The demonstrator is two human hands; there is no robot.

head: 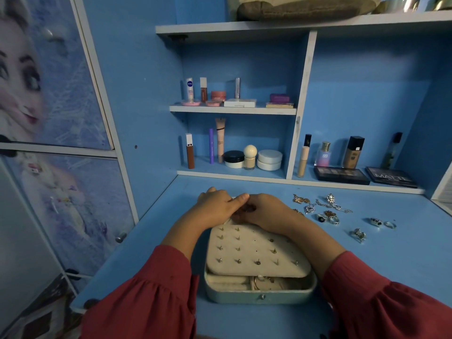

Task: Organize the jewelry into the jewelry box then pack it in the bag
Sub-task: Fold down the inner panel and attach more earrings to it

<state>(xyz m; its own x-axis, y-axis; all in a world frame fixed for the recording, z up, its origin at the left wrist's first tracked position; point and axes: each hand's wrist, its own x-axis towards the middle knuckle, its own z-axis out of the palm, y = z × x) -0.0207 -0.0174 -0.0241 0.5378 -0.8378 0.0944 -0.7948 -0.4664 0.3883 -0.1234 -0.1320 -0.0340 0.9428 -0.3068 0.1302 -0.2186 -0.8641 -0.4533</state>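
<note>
I see a blue desk (367,260) with shelves (232,110) behind it, and a cartoon-printed door (49,94) on my left. Readable writing is scarce: a white tube on the upper shelf reads NIVEA (189,90), a small pink-blue bottle (323,154) shows "SB", and the right-hand palette (391,177) says MATTE; the other cosmetics' labels are too small for me to read.

The box (260,287) sits at the middle of the desk, near its front edge, pale green outside, its front clasp facing me. A cream panel (254,250) studded with earring posts lies tilted over it, hiding most of the inside; through the front gap I make out only cream rolls and a thin gold loop.

Both hands meet at the panel's far edge. My left hand (215,204) lies over that edge, thumb stretched toward the other hand, fingers mostly hidden. My right hand (265,211) curls round something small and dark (248,208) — I cannot tell what it is. Red sleeves (151,297) cover both forearms.

Loose jewelry (330,211) lies on the desk to the right of my hands, apart from them: chains, pendants and several rings (382,223), details blurred. A bag (305,8) on the top shelf is cut off by the frame
</note>
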